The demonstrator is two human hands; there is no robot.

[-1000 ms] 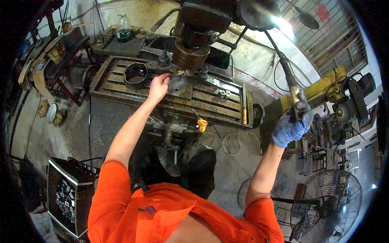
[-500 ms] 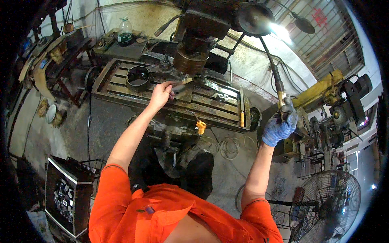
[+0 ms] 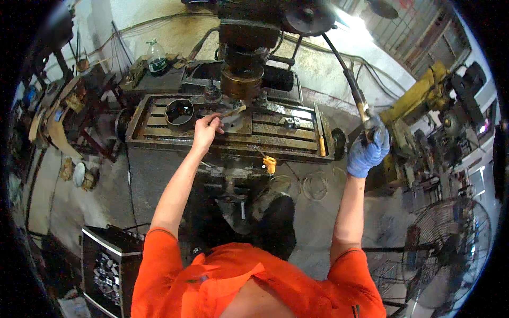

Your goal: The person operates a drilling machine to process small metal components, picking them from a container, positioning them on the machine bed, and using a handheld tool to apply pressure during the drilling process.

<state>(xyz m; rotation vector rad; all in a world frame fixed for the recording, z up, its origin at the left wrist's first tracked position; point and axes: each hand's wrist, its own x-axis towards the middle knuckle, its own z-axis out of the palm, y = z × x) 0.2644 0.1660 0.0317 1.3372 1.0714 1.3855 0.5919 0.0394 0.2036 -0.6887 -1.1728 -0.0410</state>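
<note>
My bare left hand (image 3: 207, 130) is closed around a small brush (image 3: 233, 112), its pale tip pointing right. That tip is just below the machine's round spindle head (image 3: 242, 79), over the slotted metal worktable (image 3: 185, 139). At the right, my right hand (image 3: 369, 151), in a blue glove, grips the end of a long dark machine lever (image 3: 351, 79) that slants down from a round hub (image 3: 309, 18). Left of my left hand, a round dark pot (image 3: 180, 113) with dark liquid stands on the worktable. A small metal block (image 3: 290, 123) lies on the worktable's right half.
A yellow-handled tool (image 3: 322, 144) rests along the worktable's right end. From the front edge hangs a yellow-orange air gun (image 3: 269, 164). A bin of metal pieces (image 3: 106, 275) stands lower left, a large fan (image 3: 450, 254) lower right. Coiled hose (image 3: 315, 185) lies on the floor.
The whole view has shifted. My left hand still has the brush near the spindle, and my right hand keeps its grip on the lever.
</note>
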